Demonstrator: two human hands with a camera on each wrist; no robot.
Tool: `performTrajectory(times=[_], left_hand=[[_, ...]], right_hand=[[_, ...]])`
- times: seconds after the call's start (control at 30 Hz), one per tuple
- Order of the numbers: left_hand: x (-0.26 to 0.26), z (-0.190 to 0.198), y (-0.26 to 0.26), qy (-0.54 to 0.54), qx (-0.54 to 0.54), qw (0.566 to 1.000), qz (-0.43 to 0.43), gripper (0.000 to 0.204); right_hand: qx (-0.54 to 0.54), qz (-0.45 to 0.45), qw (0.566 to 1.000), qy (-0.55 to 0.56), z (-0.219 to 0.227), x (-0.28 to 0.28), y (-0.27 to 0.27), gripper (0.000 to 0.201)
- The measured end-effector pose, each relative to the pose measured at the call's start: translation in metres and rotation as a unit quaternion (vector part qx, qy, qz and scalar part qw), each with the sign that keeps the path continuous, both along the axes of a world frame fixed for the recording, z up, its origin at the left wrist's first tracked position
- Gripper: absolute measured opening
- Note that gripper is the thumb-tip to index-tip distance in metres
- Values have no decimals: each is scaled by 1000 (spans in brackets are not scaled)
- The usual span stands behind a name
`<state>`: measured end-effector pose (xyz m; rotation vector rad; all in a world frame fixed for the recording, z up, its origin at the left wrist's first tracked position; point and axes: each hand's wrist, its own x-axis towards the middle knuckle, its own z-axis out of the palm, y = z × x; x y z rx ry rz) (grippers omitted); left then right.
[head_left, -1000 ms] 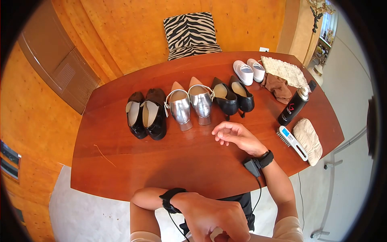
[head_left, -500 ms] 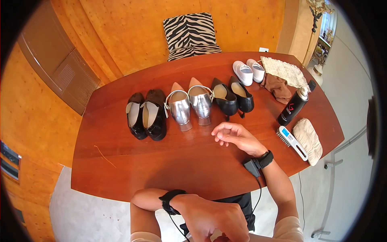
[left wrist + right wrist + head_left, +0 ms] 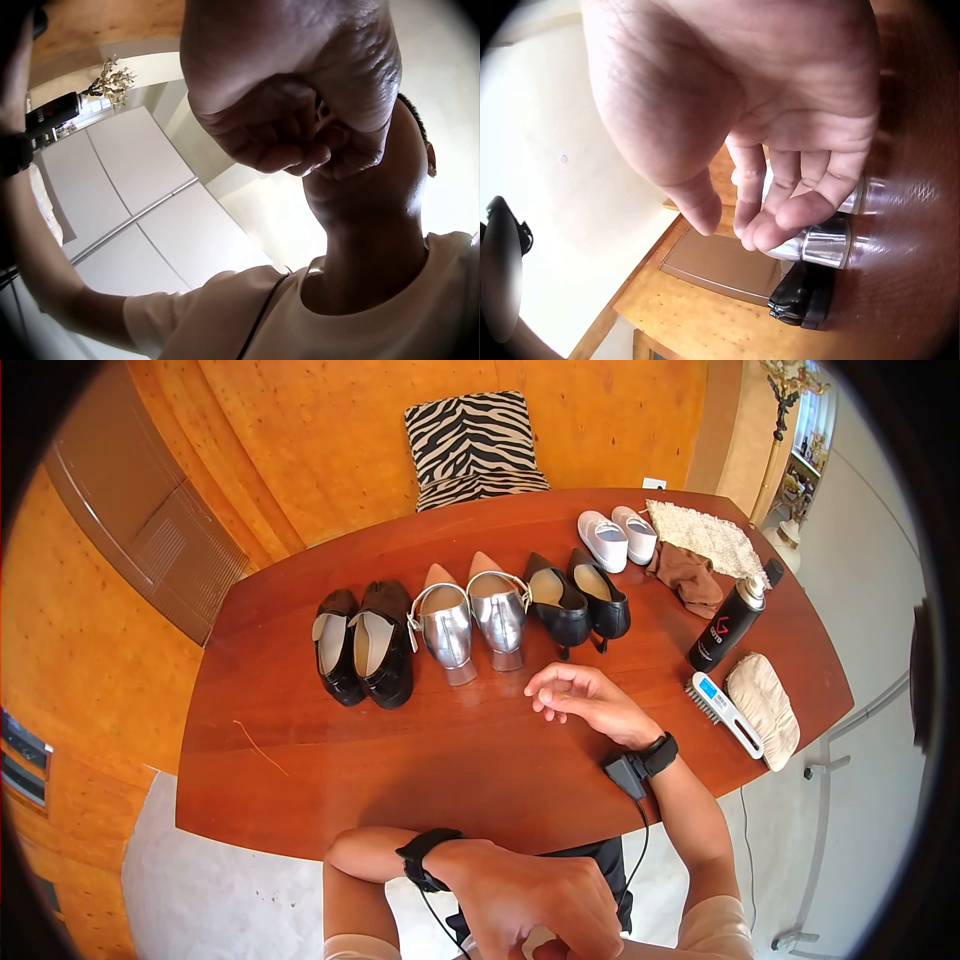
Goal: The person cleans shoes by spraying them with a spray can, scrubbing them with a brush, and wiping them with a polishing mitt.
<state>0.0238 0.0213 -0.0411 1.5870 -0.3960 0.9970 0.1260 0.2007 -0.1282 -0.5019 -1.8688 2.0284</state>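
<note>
My left hand (image 3: 535,890) is raised close in front of my face, its fingers curled in; in the left wrist view nothing shows in its grasp, though part of the palm is hidden. On the table, my right hand (image 3: 590,702) rests on its edge with loosely bent fingers, and the right wrist view shows its palm bare. Just beyond it stand black pointed heels (image 3: 562,605) and silver-backed slingback shoes (image 3: 447,632) with clear heels. Farther left is a pair of dark loafers (image 3: 383,660). A white-handled brush (image 3: 735,722) lies right of the right hand.
White shoes (image 3: 604,542) stand at the back, beside a brown cloth (image 3: 688,580) and a cream woven cloth (image 3: 710,538). A black spray can (image 3: 727,628) and a beige pad (image 3: 765,705) are at the right. A zebra-patterned chair (image 3: 472,445) stands behind the table (image 3: 300,780).
</note>
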Motion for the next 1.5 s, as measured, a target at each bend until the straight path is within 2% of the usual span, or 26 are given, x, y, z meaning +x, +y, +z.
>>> performTrajectory(times=[0.33,0.43,0.5,0.63,0.7,1.1,1.23,1.33,1.4,1.5], left_hand=[[-2,-12,-4,11,-11,1000,-3,39],[-2,-8,-5,-6,2,1000,25,43],[-6,-3,-5,34,33,998,38,46],[-6,0,-5,20,44,997,52,45],[-9,4,-4,57,65,996,32,44],[-5,5,-2,28,47,998,43,38],[-8,12,4,82,66,994,7,34],[1,8,-4,78,58,995,28,30],[15,-3,-13,5,47,994,101,28],[20,7,-17,68,49,990,113,27]], right_hand=[[-2,6,1000,12,-3,1,0,25],[-3,1,1000,14,-2,2,1,25],[0,-1,1000,13,-1,2,1,25],[0,0,1000,12,-2,2,0,25],[-4,1,1000,7,-1,1,-1,24],[8,13,1000,5,-3,1,1,25],[8,25,1000,13,-5,1,1,24],[-3,30,999,38,-8,2,2,22],[-9,33,999,40,-6,2,3,21],[-15,36,998,41,-10,1,1,21]])
